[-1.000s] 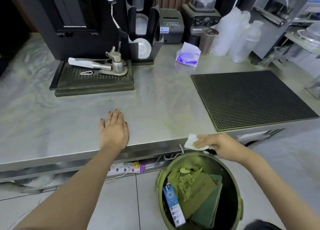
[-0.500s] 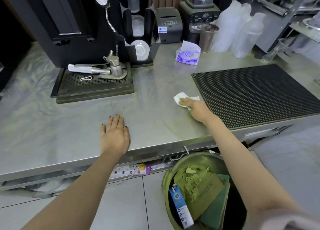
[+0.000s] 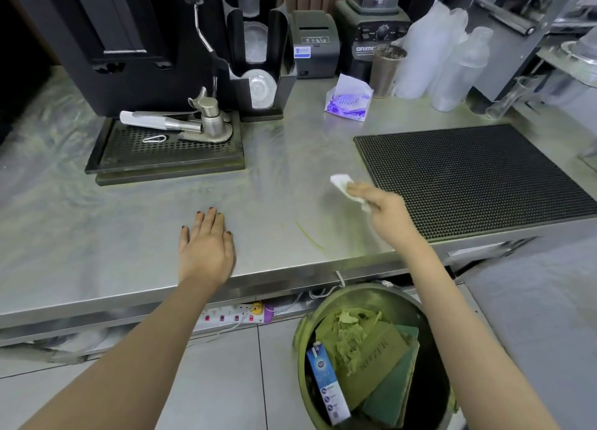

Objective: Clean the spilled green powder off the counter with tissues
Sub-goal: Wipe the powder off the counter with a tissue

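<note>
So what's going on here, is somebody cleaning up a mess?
Yes. A person is wiping a steel counter with a crumpled white tissue held in the right hand, just left of the black rubber mat. The left hand lies flat on the counter near its front edge. A thin streak of green powder remains between the two hands. Below the edge stands a bin holding green-stained rubbish.

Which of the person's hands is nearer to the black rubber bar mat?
Right. The right hand, holding a tissue, is just beside the bar mat's near-left edge. The left hand rests flat on the counter, farther left.
</note>
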Demonstrator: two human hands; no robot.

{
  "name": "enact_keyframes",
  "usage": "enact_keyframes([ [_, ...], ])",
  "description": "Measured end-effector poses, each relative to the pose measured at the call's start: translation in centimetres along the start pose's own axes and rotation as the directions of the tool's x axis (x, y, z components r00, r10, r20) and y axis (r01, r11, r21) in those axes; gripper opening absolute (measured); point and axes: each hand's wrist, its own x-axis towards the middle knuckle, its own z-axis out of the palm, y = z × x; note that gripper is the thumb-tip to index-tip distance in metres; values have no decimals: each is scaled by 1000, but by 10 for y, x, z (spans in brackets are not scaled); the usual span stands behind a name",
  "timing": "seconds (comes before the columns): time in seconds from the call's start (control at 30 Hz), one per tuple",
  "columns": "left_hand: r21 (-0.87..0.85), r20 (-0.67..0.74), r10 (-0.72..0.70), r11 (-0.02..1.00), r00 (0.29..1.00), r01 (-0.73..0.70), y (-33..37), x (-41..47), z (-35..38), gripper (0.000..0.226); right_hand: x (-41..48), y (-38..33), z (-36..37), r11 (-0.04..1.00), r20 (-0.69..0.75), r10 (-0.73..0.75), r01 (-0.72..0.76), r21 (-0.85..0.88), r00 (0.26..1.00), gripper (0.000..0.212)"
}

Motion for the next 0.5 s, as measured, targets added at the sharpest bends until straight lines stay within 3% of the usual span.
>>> enact_keyframes([
  [0.1, 2, 4, -1, 1000, 1000, 1, 0, 0, 0, 49, 58, 9, 25, 954, 46, 106, -88, -286, 993, 50],
  [0.17, -2, 6, -1, 1000, 1000, 1, -1, 0, 0, 49, 76, 9, 43, 914, 104, 90, -40, -405, 991, 57],
  [0.33, -5, 7, -1, 1000, 1000, 1, -2, 1, 2, 49, 75, -5, 62, 914, 281, -34, 144, -380, 959, 63],
  [0.5, -24, -6, 11, 1000, 1000, -12, -1, 0, 1, 48, 14, -19, 71, 873, 495, -199, 383, -303, 846, 55],
])
